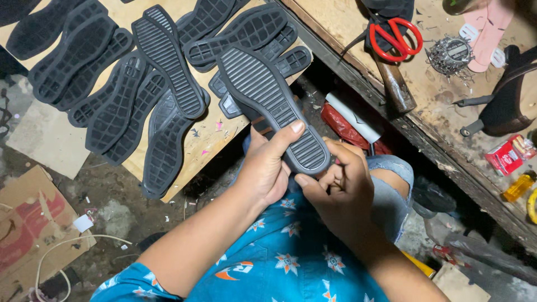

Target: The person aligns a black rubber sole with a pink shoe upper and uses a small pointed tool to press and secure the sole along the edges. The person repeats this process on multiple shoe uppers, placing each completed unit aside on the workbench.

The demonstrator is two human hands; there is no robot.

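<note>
I can't see the heel end of the black sole (268, 103) beneath my left hand (267, 168) and right hand (338, 187); the scissors (394, 36) lose their blades at the top edge.

One head-worn view looks steeply down, close over the lap, workbench edge at right
</note>
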